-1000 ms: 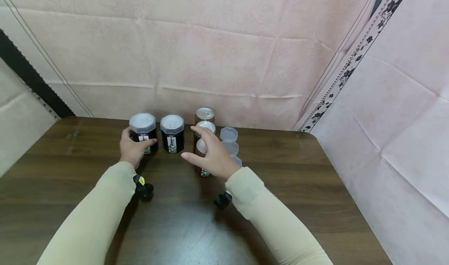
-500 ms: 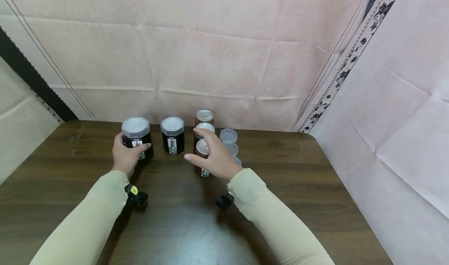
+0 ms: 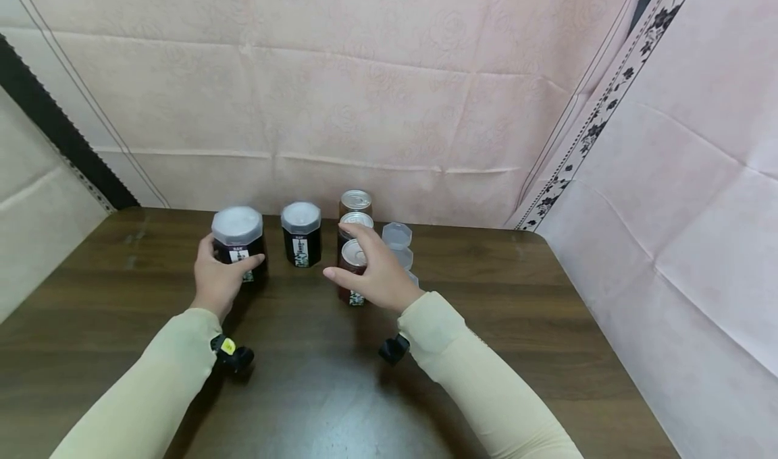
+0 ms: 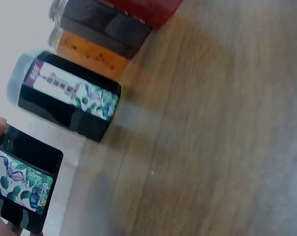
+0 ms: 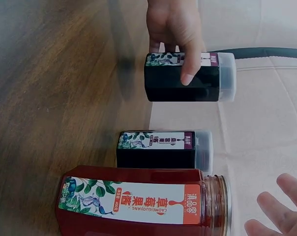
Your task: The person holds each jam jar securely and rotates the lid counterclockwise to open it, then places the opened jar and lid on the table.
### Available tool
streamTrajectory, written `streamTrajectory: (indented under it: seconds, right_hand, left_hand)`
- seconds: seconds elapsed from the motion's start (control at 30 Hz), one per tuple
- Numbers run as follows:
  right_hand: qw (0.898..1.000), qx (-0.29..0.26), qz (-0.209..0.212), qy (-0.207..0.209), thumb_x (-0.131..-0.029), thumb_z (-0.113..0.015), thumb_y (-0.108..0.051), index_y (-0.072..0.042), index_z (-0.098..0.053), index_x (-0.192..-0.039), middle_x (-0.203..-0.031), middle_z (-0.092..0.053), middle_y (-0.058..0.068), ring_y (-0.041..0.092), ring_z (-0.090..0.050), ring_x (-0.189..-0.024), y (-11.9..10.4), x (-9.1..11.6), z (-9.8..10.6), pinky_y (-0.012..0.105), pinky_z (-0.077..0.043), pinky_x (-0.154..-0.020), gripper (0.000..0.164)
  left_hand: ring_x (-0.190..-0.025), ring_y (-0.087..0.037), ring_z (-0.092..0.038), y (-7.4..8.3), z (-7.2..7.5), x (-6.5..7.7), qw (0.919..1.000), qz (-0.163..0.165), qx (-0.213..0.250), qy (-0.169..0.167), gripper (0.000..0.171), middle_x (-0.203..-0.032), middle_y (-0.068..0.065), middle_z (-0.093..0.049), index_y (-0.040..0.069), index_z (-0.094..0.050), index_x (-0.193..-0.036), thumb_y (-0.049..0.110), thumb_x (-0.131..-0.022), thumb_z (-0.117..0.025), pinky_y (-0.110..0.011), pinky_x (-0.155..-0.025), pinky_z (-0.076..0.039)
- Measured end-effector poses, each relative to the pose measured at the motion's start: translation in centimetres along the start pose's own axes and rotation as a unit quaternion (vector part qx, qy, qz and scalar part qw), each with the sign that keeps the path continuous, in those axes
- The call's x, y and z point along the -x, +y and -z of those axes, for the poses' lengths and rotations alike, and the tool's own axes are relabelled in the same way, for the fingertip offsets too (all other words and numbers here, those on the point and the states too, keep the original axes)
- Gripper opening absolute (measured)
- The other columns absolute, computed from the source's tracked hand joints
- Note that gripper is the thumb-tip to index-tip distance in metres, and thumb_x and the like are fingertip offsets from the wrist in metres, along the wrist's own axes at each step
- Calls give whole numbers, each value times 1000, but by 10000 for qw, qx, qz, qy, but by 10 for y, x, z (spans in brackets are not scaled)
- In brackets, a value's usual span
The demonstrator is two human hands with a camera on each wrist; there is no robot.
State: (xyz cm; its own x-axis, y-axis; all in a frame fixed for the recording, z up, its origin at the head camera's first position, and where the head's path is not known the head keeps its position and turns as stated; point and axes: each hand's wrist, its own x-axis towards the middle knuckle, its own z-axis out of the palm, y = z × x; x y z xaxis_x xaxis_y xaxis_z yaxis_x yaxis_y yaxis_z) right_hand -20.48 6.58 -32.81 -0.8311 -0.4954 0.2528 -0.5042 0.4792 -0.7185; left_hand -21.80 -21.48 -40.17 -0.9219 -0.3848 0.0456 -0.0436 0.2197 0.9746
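Note:
My left hand (image 3: 217, 280) grips a dark jam jar (image 5: 183, 83) with a frosted octagonal lid, its thumb across the front label. A matching dark jam jar (image 3: 300, 243) stands upright just to the right, apart from the held one. Fingers spread and relaxed, my right hand (image 3: 379, 277) is beside the front jar of a row, a red jam jar (image 5: 138, 201) with a silver top (image 3: 354, 252). This hand holds nothing, and it partly covers that jar in the head view. In the left wrist view, the held jar's base shows against the pale cloth.
Behind the red jar stand two more silver-topped jars, the middle one (image 3: 357, 219) and the rear one (image 3: 355, 201). Translucent octagonal lids (image 3: 397, 235) lie in a line right of them. Pale cloth (image 3: 365, 108) hangs behind the brown table (image 3: 516, 297).
My left hand has carried the dark jam jar left and slightly toward me, widening its gap from the second dark jar. My right hand has shifted only slightly to the right.

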Motion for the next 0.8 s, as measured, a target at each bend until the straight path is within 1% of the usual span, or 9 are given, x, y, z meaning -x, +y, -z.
streamTrajectory:
  seconds: [0.2, 0.37, 0.5, 0.63, 0.7, 0.8]
  right_hand:
    - [10000, -9, 78, 6, -87, -68, -42, -20, -35, -148, -151, -34, -5, 15, -34, -137, 1, 2, 0, 42, -32, -111, 72]
    - [9998, -52, 168, 33, -88, -69, -38, -18, -36, -147, -151, -34, -3, 20, -35, -137, 2, 4, 0, 42, -32, -112, 71]
    - [9998, -76, 164, 33, -88, -69, -38, -19, -35, -148, -151, -34, -2, 23, -36, -137, 1, 5, 0, 44, -33, -111, 71]
    - [9999, -64, 143, 19, -88, -69, -38, -20, -35, -148, -151, -33, -2, 21, -36, -136, 1, 6, 1, 44, -33, -111, 71]
    - [9999, -58, 139, 16, -88, -69, -39, -19, -35, -148, -151, -33, -1, 21, -36, -136, 1, 7, 1, 44, -34, -110, 72]
    - [9999, -36, 124, 17, -88, -69, -39, -17, -35, -148, -151, -34, -1, 22, -37, -135, 0, 7, 1, 44, -35, -109, 73]
  left_hand:
    - [-140, -32, -26, 3, -3, 14, 9996, -240, -87, -71, 94, -154, -13, -27, 12, -17, -153, 20, -81, -77, -50, -114, -24]
    - [-138, -34, -27, 6, -5, 25, 9989, -420, -113, -168, 93, -153, -15, -29, 10, -17, -152, 21, -81, -77, -52, -113, -24]
    - [-138, -33, -28, 9, -8, 31, 9989, -409, 27, -210, 93, -152, -15, -29, 10, -17, -153, 18, -81, -77, -51, -113, -24]
    - [-137, -32, -29, 11, -10, 35, 9990, -380, 76, -205, 94, -151, -15, -31, 10, -18, -152, 17, -80, -78, -50, -113, -26]
    - [-136, -31, -31, 12, -11, 38, 9989, -422, 34, -197, 93, -150, -15, -33, 10, -20, -152, 16, -79, -79, -49, -112, -27]
    - [-134, -30, -33, 14, -13, 43, 9982, -568, -8, -196, 91, -147, -15, -36, 8, -24, -150, 13, -78, -79, -48, -111, -29]
